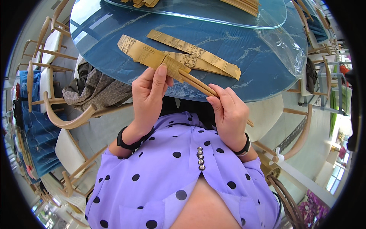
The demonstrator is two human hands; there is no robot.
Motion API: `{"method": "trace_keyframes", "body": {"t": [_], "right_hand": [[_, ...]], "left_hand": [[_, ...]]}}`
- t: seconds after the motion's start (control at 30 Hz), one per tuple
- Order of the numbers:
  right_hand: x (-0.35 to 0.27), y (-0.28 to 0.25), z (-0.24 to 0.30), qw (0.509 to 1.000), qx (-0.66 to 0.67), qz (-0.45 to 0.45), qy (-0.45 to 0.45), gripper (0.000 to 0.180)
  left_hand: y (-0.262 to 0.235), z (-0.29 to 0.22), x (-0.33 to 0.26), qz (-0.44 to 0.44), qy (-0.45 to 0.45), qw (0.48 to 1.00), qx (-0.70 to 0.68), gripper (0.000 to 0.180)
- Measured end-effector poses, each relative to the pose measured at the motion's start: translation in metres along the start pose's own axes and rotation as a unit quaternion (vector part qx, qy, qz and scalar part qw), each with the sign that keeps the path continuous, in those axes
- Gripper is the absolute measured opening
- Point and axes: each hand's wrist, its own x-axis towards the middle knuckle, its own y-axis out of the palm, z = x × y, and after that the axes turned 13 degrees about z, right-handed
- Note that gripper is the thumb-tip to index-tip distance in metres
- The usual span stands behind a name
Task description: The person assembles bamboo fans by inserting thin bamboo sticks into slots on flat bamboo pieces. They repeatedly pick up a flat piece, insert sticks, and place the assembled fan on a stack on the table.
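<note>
My left hand pinches a gold printed paper chopstick sleeve between thumb and fingers, near its open end. The sleeve's far part curves up and to the left. A pair of wooden chopsticks runs from the sleeve's mouth toward the lower right, their upper ends inside or behind the paper. My right hand is closed round the chopsticks, and a tip pokes out below it. Just beyond my hands, several flat gold paper sleeves lie overlapping on the blue table.
The round blue marbled table carries a raised glass turntable with stacks of gold sleeves. Crumpled clear plastic lies at the table's right. At left, a patterned brown cloth or bag rests by a wooden chair.
</note>
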Motion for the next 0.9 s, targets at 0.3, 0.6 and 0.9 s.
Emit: {"method": "trace_keyframes", "body": {"t": [0.3,0.6,0.9], "right_hand": [[-0.005,0.008,0.001,0.999,-0.046,0.0,-0.008,0.031],[-0.005,0.005,0.005,0.998,-0.064,0.025,-0.007,0.031],[0.002,0.007,0.006,0.999,-0.034,0.026,-0.013,0.03]], "left_hand": [[0.007,0.01,0.002,-0.008,0.029,0.996,0.089,0.032],[0.014,0.003,0.005,0.015,-0.005,0.996,-0.083,0.035],[0.015,0.004,0.001,0.083,-0.039,0.99,-0.109,0.032]]}}
